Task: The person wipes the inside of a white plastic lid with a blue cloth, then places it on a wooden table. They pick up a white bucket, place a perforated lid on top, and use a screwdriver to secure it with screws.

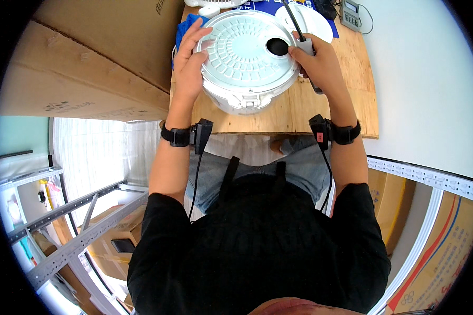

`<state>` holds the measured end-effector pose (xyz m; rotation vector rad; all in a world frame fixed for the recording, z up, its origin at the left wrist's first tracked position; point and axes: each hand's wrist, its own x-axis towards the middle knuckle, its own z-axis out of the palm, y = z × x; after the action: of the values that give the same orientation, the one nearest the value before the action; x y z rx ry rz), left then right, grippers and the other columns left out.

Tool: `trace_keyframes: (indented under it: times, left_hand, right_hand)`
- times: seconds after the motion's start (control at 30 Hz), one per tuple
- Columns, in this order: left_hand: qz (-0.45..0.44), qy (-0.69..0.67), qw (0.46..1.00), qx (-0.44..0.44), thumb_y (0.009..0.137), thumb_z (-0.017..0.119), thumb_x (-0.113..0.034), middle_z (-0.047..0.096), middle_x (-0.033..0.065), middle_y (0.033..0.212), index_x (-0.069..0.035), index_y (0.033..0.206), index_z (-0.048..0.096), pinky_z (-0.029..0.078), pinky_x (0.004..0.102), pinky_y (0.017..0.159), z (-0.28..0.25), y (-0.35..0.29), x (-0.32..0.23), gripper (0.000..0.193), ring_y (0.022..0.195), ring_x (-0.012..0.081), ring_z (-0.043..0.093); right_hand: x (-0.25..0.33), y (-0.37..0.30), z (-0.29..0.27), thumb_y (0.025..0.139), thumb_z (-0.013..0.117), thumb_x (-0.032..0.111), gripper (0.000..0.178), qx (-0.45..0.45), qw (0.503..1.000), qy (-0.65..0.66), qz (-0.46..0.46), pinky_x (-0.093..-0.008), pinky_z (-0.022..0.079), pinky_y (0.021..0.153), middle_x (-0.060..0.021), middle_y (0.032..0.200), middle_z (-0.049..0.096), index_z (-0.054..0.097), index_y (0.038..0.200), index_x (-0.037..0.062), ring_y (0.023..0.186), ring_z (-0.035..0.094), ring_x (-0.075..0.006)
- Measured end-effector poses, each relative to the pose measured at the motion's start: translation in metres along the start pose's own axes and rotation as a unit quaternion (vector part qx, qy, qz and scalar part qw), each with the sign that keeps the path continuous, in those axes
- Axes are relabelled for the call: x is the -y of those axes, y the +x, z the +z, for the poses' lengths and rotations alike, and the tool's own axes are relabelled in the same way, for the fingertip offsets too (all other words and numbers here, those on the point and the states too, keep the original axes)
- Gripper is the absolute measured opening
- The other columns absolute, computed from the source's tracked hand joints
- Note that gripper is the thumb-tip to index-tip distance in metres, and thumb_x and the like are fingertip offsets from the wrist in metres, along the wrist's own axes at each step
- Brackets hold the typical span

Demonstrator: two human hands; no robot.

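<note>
Head view: white cooker (242, 63) sits on bench (355, 94) btwn both hands, latch (248, 100) facing the person. L hand (191, 60) has fingers spread, resting on cooker's L rim. R hand (320, 62) curled round grey-handled tool (306, 46) w/ black shaft, thumb nr round hole (277, 46) in cooker top. White round lid (321, 26) just beyond R hand; blue bag (185, 27) beyond L hand; cardboard box (105, 50) L of it.

On the tabletop (347, 79), a white appliance (242, 63) is touched at its left rim by the left grip (192, 58); a tool (307, 47) is held in the right grip (320, 62), beside a dark hole (277, 46).
</note>
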<state>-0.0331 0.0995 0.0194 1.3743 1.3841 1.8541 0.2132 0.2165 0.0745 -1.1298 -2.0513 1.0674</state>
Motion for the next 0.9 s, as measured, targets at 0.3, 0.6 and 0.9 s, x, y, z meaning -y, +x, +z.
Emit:
trace_keyframes:
  times: [0.3, 0.6, 0.9]
  left_hand:
    - [-0.037, -0.009, 0.999, 0.007, 0.085, 0.049, -0.005, 0.042, 0.0141, 0.148, -0.008, 0.12, 0.065, 0.034, 0.0332, 0.108, -0.005, -0.005, -0.005, 0.038, 0.133, 0.025, 0.042]
    - [0.101, 0.219, 0.971, -0.007, 0.085, 0.065, -0.011, 0.054, 0.0138, 0.136, -0.008, 0.105, 0.071, 0.034, 0.0416, 0.109, 0.005, -0.023, -0.042, 0.021, 0.132, 0.0305, 0.044]
    - [0.17, 0.262, 0.95, -0.009, 0.082, 0.061, -0.011, 0.061, 0.0105, 0.117, -0.009, 0.091, 0.075, 0.029, 0.0487, 0.108, 0.017, -0.038, -0.025, 0.017, 0.129, 0.038, 0.04]
  right_hand:
    - [-0.002, -0.003, 0.004, 0.086, 0.069, 0.024, 0.037, -0.002, 0.998, 0.066, 0.008, -0.0247, 0.044, 0.046, -0.0051, 0.067, 0.062, 0.062, 0.114, -0.0001, 0.052, 0.057, -0.01]
    - [-0.003, -0.003, 0.005, 0.085, 0.071, 0.025, 0.039, -0.016, 0.998, 0.054, -0.001, -0.025, 0.044, 0.048, -0.0049, 0.069, 0.063, 0.062, 0.114, 0.0004, 0.055, 0.057, -0.0096]
    - [0.002, -0.005, 0.005, 0.084, 0.072, 0.026, 0.045, -0.014, 0.998, 0.051, 0.023, -0.0251, 0.045, 0.05, -0.0053, 0.071, 0.064, 0.061, 0.121, 0.0017, 0.057, 0.057, -0.0098]
